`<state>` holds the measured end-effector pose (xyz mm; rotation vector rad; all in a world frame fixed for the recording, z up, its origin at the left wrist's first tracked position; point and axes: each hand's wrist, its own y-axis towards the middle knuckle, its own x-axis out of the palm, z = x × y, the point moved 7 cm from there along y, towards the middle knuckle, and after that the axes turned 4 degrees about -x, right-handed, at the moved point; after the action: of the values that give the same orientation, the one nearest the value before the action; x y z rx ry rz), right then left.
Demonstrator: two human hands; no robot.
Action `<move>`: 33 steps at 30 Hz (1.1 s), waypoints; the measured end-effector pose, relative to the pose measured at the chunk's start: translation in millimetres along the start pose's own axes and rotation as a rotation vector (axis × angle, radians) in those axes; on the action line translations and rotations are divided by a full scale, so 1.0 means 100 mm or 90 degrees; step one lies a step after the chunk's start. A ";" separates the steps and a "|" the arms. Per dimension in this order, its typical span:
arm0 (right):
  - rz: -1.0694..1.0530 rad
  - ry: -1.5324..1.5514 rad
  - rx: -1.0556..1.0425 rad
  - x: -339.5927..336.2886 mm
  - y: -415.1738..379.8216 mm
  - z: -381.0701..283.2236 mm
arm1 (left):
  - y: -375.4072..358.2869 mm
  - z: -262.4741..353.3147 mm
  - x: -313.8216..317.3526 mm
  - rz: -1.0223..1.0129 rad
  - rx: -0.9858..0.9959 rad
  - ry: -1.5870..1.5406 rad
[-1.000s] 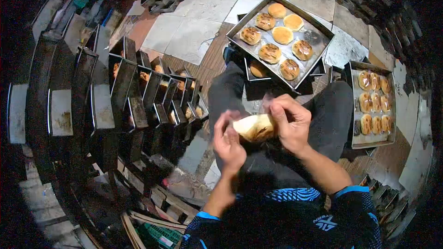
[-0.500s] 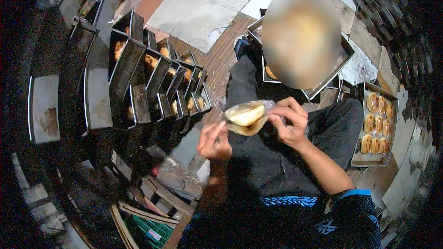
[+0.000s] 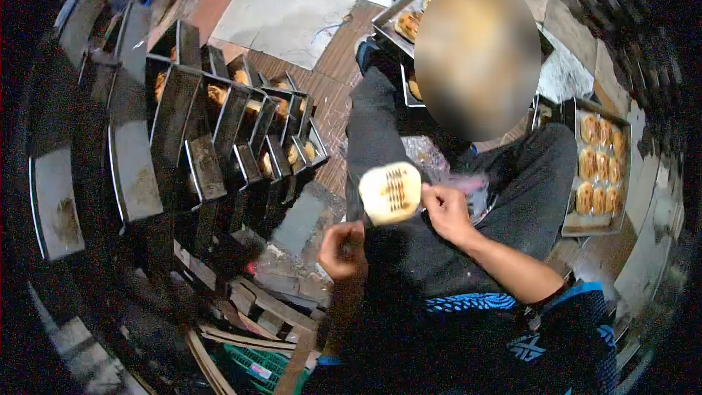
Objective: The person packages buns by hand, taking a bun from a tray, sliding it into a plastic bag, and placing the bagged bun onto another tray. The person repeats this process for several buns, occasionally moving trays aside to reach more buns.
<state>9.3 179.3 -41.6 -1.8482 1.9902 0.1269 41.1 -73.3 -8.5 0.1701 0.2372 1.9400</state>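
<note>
A pale bun (image 3: 391, 194) with dark stripes on its face hangs between my hands above my lap, in a thin clear bag that barely shows. My right hand (image 3: 447, 213) is closed in a pinch at the bag's right side. At the bun's lower left, my left hand (image 3: 341, 250) is curled shut by the opposite corner of the bag; the fingertips are blurred. Loose clear plastic (image 3: 428, 152) lies on my lap just beyond the bun.
Stacked metal trays (image 3: 212, 113) holding buns stand at the left. On the right, a tray (image 3: 591, 232) carries rows of wrapped buns. Another bun tray (image 3: 395, 23) lies ahead, partly covered by a blurred oval. A green crate (image 3: 256, 369) is at lower left.
The bun has turned over between my hands, so its striped face now shows. My left hand has dropped slightly and curled; the right has moved slightly left and down. The view has shifted.
</note>
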 end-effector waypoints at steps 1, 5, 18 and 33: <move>-0.130 -0.023 0.069 0.07 -0.03 0.29 | 0.05 0.31 0.15 -0.113 0.095 0.182; 0.046 -0.082 -0.087 -0.58 0.22 -0.53 | 0.14 0.49 0.10 -0.140 0.024 0.502; 0.091 0.179 0.205 -1.40 1.71 0.80 | 0.87 0.05 1.38 -0.238 -0.219 0.126; -0.143 -0.149 -0.216 -0.98 0.20 0.09 | -0.09 -0.18 2.18 -0.652 0.022 0.318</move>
<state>-5.0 276.3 -18.1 -2.1362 1.6678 0.6167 -35.6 130.5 -26.5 -0.3658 0.5585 0.9238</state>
